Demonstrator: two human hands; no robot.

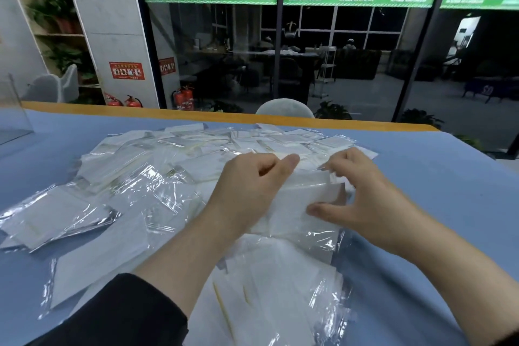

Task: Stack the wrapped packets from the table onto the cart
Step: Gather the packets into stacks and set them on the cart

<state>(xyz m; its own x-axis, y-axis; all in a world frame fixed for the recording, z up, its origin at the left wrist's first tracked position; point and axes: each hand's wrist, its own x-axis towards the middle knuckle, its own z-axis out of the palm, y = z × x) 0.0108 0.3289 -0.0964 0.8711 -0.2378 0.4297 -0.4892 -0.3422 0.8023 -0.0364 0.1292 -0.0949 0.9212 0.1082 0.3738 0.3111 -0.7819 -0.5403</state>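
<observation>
— Gathering, is that the step in hand?

— I would say so. Both hands are on one small bundle of packets in the middle of the heap. The left hand curls round its left side, thumb laid along the top. The right hand pinches the right end, thumb on the near face and fingers over the far edge.

— And the rest of the wrapped packets?

— Spread loose all over the blue desk: a wide pile of wrapped packets running from the far side to the near edge, some overlapping, clear film catching the light. None looks squared up apart from the bundle being held.

— Where is the cart?

— Not in view, so I cannot tell which way it stands.

— What does the next move call for?

— Probably squaring the bundle's edges between the two hands, then lifting it clear without dragging the slippery film of neighbours along, and carrying it level so the stack doesn't fan out. Most of the task looks to lie ahead.
</observation>
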